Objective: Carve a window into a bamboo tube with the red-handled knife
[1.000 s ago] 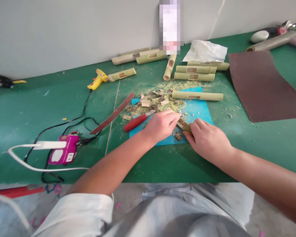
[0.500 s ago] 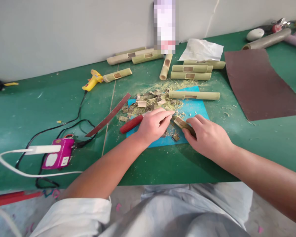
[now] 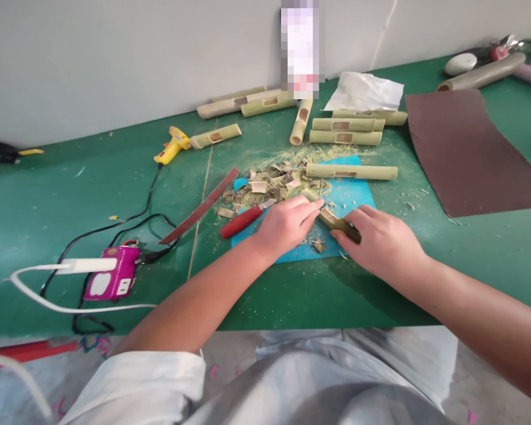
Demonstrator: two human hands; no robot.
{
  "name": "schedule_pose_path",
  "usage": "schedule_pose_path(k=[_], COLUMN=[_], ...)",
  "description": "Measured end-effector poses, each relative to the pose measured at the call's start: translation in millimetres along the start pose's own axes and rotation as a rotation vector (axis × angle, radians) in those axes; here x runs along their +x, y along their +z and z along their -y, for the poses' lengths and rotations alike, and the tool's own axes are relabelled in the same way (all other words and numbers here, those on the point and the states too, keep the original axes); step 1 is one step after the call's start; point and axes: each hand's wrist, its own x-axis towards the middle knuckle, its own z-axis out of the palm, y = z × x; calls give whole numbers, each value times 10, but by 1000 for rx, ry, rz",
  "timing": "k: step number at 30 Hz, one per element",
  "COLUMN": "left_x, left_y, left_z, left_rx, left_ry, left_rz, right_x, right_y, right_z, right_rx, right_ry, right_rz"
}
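A notched bamboo tube (image 3: 328,216) lies slantwise over the blue sheet (image 3: 349,192). Its near right end is wrapped by the fingers of my right hand (image 3: 383,242). My left hand (image 3: 288,223) is closed round the tube's far left part, its thumb and forefinger together by the notch; a small dark tip shows at the fingertips, too small to make out. Left of that hand rests a red-handled knife (image 3: 243,221), its blade pointing right. Bamboo chips and shavings (image 3: 274,182) are heaped behind my left hand. Another notched tube (image 3: 354,172) lies across the sheet's back part.
More cut tubes (image 3: 345,137) lie near the wall, by white paper (image 3: 365,91). Brown sandpaper (image 3: 473,153) is at right. A yellow glue gun (image 3: 173,146), a sandpaper strip (image 3: 199,206) and a magenta power adapter (image 3: 115,273) with cables are at left.
Both hands and the held tube have shifted slightly right against the sheet. More of the knife's blade shows beside my left hand. The whole view has shifted a little.
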Motion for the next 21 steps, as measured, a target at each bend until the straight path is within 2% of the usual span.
schedule_pose_path(k=[5, 11, 16, 21], left_x=[-33, 6, -16, 5], left_y=[-19, 32, 29, 31], left_z=[-24, -27, -21, -50], left_rx=[78, 98, 136, 131], left_ry=[27, 8, 35, 27], left_rz=[45, 66, 67, 66], right_x=[27, 0, 25, 6], right_y=[-2, -21, -18, -26], right_z=[1, 98, 47, 137], right_rx=[28, -115, 33, -110], right_ry=[41, -113, 30, -124], right_rz=[66, 42, 109, 95])
